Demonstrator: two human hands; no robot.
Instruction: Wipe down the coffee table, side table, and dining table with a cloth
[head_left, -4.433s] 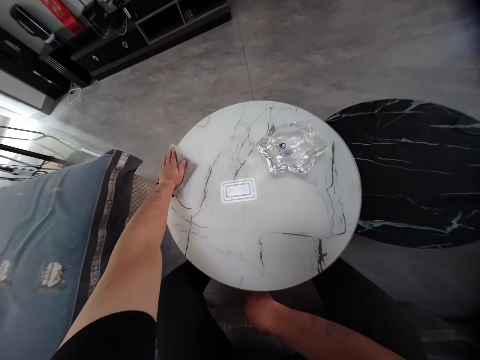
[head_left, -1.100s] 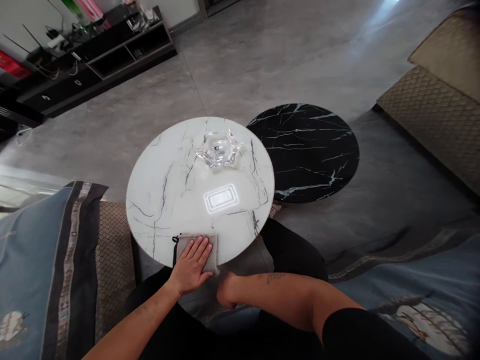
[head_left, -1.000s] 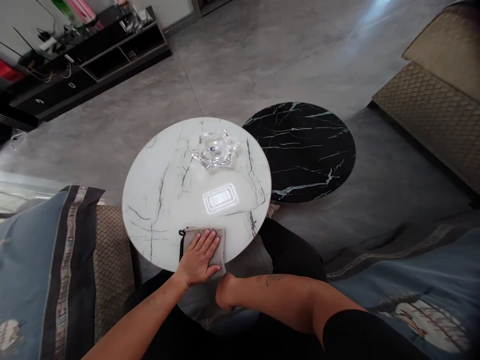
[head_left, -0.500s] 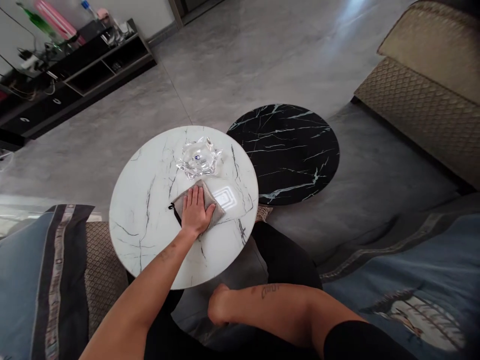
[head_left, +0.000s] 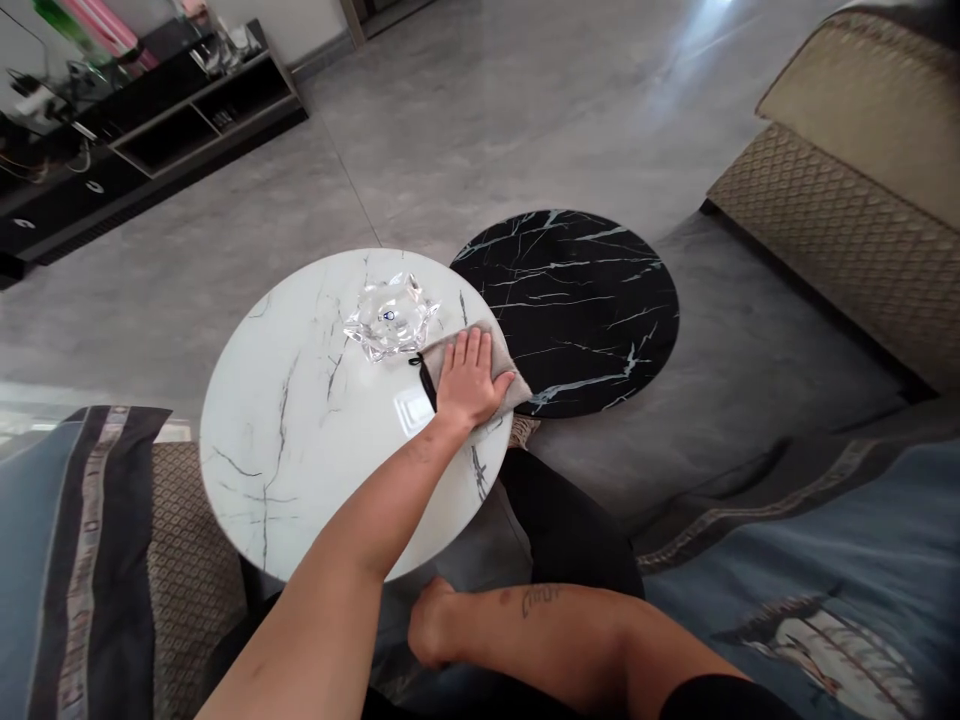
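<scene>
My left hand (head_left: 471, 382) lies flat on a folded grey-beige cloth (head_left: 516, 392), palm down with the fingers stretched out. The cloth, with a black edge and small loop, rests at the right side of a round white marble-patterned table (head_left: 247, 400), one corner reaching past its rim. Left of the cloth, on the same table, stands a clear dish with a wavy, pointed rim (head_left: 394, 315). Below the table's front edge, near my lap, my right hand (head_left: 431, 622) is curled into a fist; its fingers are mostly hidden and I see nothing in it.
A round black marble-patterned table (head_left: 585, 300) adjoins the white one at the right. A patterned sofa section (head_left: 840, 220) stands at the far right. The dark low cabinet (head_left: 172, 130) at the upper left carries bottles and cables. Blue cushions or covers (head_left: 810, 570) flank me.
My left hand and the cloth under it have slid right and slightly away, from the table's middle to its right edge. My right fist stays nearly where it was.
</scene>
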